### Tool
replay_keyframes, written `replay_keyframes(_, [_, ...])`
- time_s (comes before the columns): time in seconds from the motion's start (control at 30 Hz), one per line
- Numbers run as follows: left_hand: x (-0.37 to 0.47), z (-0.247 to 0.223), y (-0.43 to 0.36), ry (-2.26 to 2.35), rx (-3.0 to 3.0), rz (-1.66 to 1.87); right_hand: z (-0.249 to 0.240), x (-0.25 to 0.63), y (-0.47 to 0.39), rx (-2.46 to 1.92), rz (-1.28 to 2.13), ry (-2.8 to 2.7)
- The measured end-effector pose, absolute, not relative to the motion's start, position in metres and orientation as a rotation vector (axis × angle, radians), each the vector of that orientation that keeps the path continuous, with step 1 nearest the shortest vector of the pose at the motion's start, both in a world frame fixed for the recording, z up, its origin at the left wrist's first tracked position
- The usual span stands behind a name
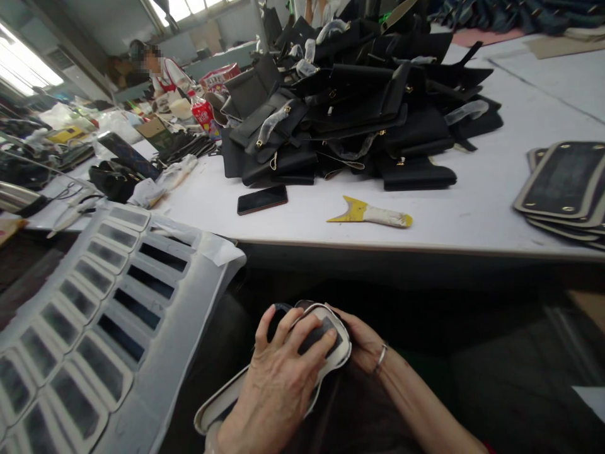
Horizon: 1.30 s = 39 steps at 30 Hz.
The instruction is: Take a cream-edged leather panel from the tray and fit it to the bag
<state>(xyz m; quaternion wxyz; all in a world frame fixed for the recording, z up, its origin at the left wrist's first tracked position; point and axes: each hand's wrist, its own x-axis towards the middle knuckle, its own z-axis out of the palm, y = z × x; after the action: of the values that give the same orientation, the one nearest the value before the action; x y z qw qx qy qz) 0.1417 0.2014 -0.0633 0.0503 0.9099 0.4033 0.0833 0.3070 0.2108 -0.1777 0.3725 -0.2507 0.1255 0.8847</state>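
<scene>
In my lap area I have a dark bag piece with a cream border point(338, 356), its rounded end raised towards me. My left hand point(283, 362) lies over it with bent fingers, the fingertips pressing on the dark and cream face. At the far side of that end, my right hand point(362, 337) grips the edge; its fingers are mostly hidden behind the piece. A longer cream-edged part point(222, 394) of it runs out to the lower left beneath my left hand.
To the left, a grey slotted crate point(189, 302) carries rows of cream-edged dark panels point(78, 296). On the white table point(302, 227) lie a phone point(262, 200), a yellow scraper point(373, 213), a heap of black bags point(350, 113) and stacked panels point(567, 180). A person point(163, 69) is at the back left.
</scene>
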Motion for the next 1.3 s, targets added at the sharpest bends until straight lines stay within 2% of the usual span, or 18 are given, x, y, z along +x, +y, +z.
replay_keyframes(0.57, [0.134, -0.064, 0.205, 1.150, 2.509, 0.084, -0.149, 0.304, 0.197, -0.828, 2.176, 0.107])
replay_keyframes(0.77, [0.133, -0.062, 0.202, 1.139, 2.470, 0.178, -0.139, 0.314, 0.171, -0.847, 2.116, -0.183])
replay_keyframes(1.3, [0.129, -0.068, 0.200, 1.118, 2.606, 0.429, -0.110, 0.315, 0.160, -1.288, 1.940, -0.594])
